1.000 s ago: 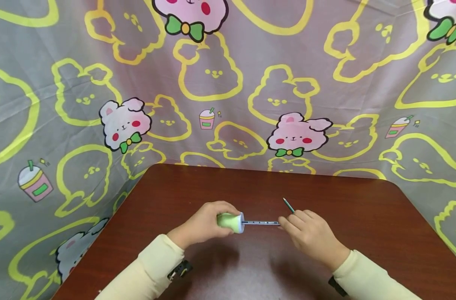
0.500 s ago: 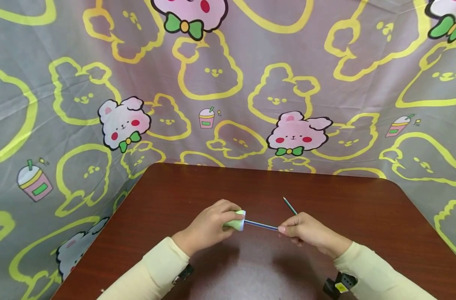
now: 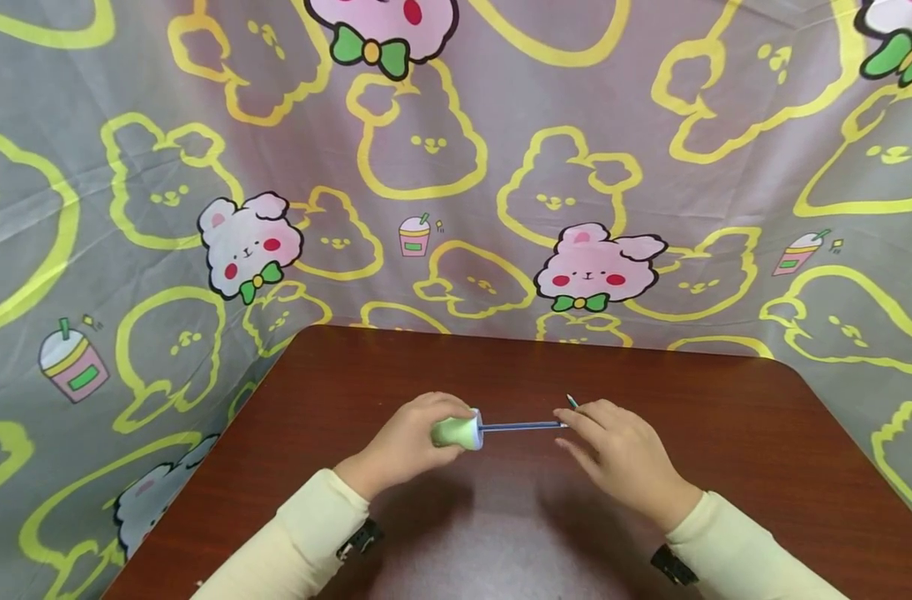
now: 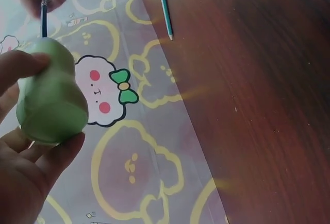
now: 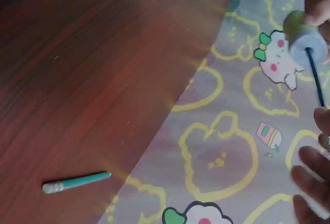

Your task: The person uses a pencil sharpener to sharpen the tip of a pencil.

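Observation:
My left hand (image 3: 403,442) grips a green, pear-shaped pencil sharpener (image 3: 454,432), its white end facing right. A dark blue pencil (image 3: 519,427) runs from the hole in that end toward my right hand (image 3: 623,458). In the left wrist view, thumb and fingers wrap the sharpener's green body (image 4: 54,100), and the pencil (image 4: 44,20) leaves its far end. My right fingers sit loosely around the pencil's outer end, the thumb slightly lower. The right wrist view has a fingertip right at the pencil (image 5: 315,77). Both hands are above the table.
A teal pencil (image 5: 82,180) lies on the brown table (image 3: 351,367), its tip (image 3: 572,401) showing beyond my right hand. A grey curtain (image 3: 493,100) printed with yellow outlines and rabbit faces hangs behind the table and at its sides.
My right hand has turned over and back around the pencil's end, its fingers now looser than in the pinch before. The left hand rolled with the sharpener, then returned, now slightly higher in view.

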Tool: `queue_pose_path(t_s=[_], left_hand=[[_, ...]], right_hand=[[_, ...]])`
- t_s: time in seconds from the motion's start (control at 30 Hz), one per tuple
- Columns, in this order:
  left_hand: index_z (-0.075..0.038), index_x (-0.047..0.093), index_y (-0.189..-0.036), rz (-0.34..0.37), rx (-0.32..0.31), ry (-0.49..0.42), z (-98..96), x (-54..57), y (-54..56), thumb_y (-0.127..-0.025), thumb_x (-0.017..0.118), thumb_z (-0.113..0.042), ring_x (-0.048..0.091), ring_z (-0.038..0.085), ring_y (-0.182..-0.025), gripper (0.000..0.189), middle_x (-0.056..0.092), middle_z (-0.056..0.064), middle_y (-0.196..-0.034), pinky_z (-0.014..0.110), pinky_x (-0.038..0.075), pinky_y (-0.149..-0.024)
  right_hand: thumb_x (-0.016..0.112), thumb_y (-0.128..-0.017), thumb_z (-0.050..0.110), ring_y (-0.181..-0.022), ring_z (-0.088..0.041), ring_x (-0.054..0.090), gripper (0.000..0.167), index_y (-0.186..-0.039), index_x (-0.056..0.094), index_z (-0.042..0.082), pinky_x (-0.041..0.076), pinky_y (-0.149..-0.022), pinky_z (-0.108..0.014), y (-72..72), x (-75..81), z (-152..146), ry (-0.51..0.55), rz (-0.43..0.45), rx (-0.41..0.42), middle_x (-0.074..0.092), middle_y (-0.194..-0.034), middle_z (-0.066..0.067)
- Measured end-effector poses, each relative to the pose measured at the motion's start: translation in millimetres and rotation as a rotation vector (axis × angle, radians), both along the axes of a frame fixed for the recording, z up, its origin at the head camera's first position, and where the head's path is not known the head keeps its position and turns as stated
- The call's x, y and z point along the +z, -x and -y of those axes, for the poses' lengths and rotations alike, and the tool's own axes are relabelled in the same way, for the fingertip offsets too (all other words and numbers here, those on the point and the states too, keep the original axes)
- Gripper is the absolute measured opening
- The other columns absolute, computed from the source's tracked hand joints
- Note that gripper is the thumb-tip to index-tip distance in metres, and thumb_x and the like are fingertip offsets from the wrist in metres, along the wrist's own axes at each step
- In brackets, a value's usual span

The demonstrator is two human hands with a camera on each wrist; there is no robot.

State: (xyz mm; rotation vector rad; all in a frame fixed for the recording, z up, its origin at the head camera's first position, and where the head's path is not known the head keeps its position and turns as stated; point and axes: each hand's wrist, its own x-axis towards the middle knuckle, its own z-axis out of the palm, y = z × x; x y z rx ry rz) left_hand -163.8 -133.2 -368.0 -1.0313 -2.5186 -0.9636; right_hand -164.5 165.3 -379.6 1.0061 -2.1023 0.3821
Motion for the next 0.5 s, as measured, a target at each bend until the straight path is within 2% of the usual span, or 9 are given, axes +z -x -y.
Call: queue_pose_path(t_s=[0.07, 0.23, 0.37, 0.43, 0.5], left_hand=[[-0.007, 0.069, -0.110, 0.063, -0.009, -0.023, 1.7, 1.3, 0.3, -0.073, 0.079, -0.002, 0.061, 0.020, -0.101, 0.039, 0.066, 0.004, -0.111, 0.028, 0.052, -0.082], [-0.006, 0.070, -0.110, 0.186, -0.056, -0.066, 3.1, 4.4, 0.4, -0.073, 0.078, -0.003, 0.061, 0.016, -0.094, 0.037, 0.067, 0.004, -0.108, 0.025, 0.051, -0.076], [-0.006, 0.071, -0.109, 0.235, -0.070, -0.072, 2.7, 5.7, -0.5, -0.073, 0.078, -0.003, 0.059, 0.014, -0.092, 0.037, 0.067, 0.003, -0.108, 0.024, 0.050, -0.073], [-0.006, 0.071, -0.108, 0.213, -0.076, -0.062, 1.9, 6.2, -0.9, -0.073, 0.078, -0.003, 0.060, 0.015, -0.094, 0.036, 0.067, 0.003, -0.108, 0.024, 0.050, -0.074], [-0.005, 0.071, -0.107, 0.156, -0.080, -0.044, 0.7, 6.7, -1.6, -0.072, 0.078, -0.002, 0.061, 0.017, -0.097, 0.036, 0.068, 0.004, -0.108, 0.025, 0.050, -0.077]], right_hand=[[0.045, -0.102, 0.035, -0.066, -0.017, 0.056, 0.039, -0.096, 0.071, 0.006, 0.047, -0.056, -0.032, 3.3, 0.1, 0.9, -0.009, -0.135, 0.061, 0.063, -0.079, 0.000], [0.045, -0.102, 0.019, -0.060, -0.017, 0.052, 0.033, -0.085, 0.068, 0.003, 0.045, -0.050, -0.030, 4.9, 4.0, 4.5, -0.047, -0.349, 0.151, 0.061, -0.073, -0.001], [0.046, -0.101, 0.013, -0.057, -0.019, 0.048, 0.030, -0.083, 0.067, 0.001, 0.042, -0.048, -0.030, 3.1, 6.0, 5.8, -0.069, -0.404, 0.180, 0.059, -0.070, -0.002], [0.045, -0.101, 0.013, -0.056, -0.018, 0.047, 0.031, -0.083, 0.067, 0.001, 0.041, -0.047, -0.029, 2.4, 6.0, 6.3, -0.068, -0.398, 0.184, 0.057, -0.068, -0.002], [0.045, -0.101, 0.014, -0.054, -0.017, 0.045, 0.032, -0.082, 0.067, 0.002, 0.040, -0.045, -0.028, 1.8, 5.5, 6.8, -0.064, -0.369, 0.179, 0.055, -0.065, -0.001]])
